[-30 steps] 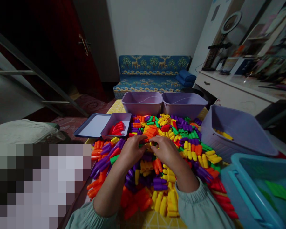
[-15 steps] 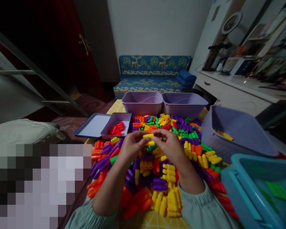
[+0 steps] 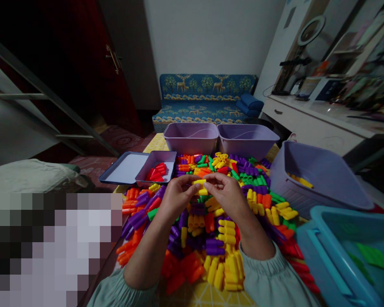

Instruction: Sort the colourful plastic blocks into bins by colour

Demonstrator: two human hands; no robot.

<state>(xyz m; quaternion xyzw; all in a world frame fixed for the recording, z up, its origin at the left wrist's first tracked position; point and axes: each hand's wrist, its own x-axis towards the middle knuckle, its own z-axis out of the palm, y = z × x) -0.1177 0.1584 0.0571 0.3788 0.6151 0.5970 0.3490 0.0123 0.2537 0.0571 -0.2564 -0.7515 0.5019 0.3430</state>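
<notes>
Head view: holding a yellow piece [image 3: 199, 182] between left hand [image 3: 177, 195] and right hand [image 3: 225, 194], over a heap of coloured pieces [image 3: 227, 232]; might slip and get lost in there if pinched unevenly.

A head-worn camera looks forward and down, close over the near table [image 3: 208, 295], wide enough to reach the far sofa [image 3: 208, 103].

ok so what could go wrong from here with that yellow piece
The yellow piece between the left hand and right hand could slip and get lost in the pile, which holds other yellow ones. The right sleeve, seemingly close to the pile, might drag pieces out of place.
</notes>
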